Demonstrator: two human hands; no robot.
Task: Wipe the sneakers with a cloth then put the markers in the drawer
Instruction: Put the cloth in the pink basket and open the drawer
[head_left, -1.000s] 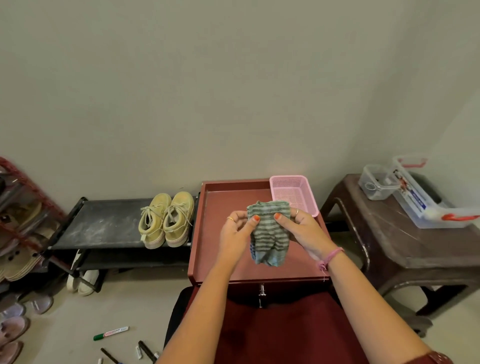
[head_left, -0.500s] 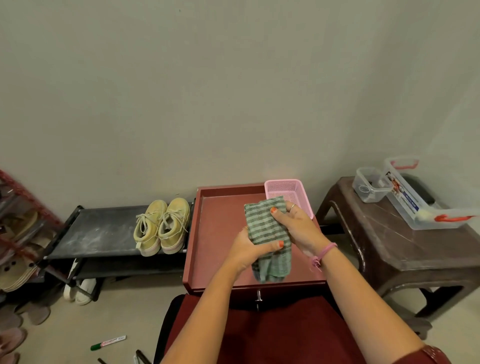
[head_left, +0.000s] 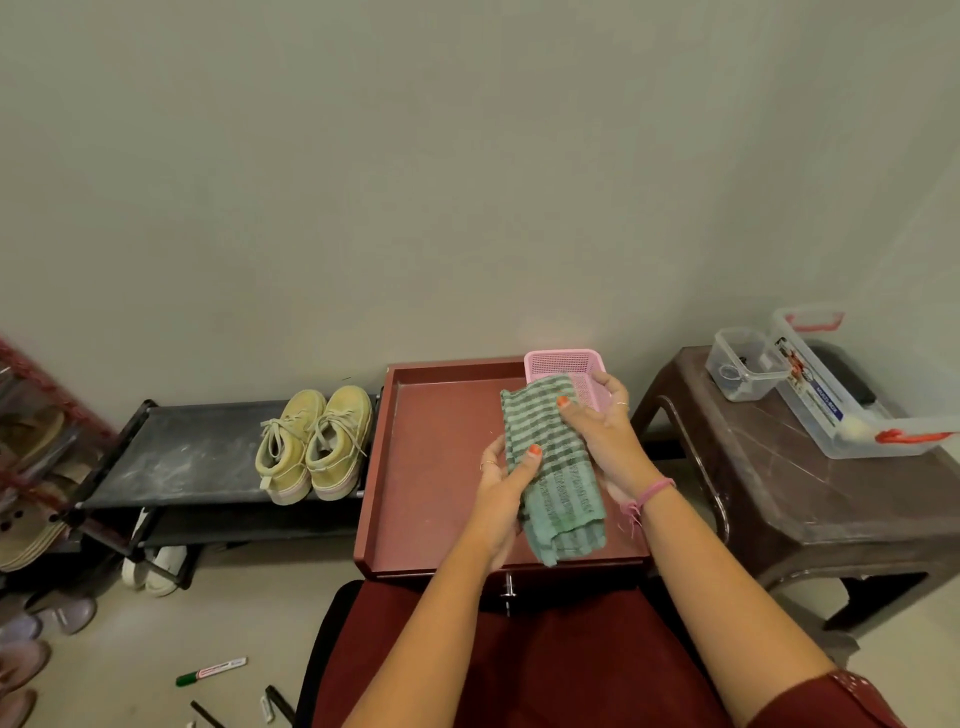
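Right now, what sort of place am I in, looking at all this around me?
Probably a home entryway or shoe-storage corner. A low black shoe rack holds yellow sneakers, more footwear is stacked at far left, and a small red table with a drawer stands against a plain wall.

Both forearms reaching forward, left hand (head_left: 501, 488) and right hand (head_left: 605, 436) close together, fingers (head_left: 597, 382) curled, gripping.

orange nails, pink wristband (head_left: 655, 489), maroon sleeve (head_left: 831, 701)
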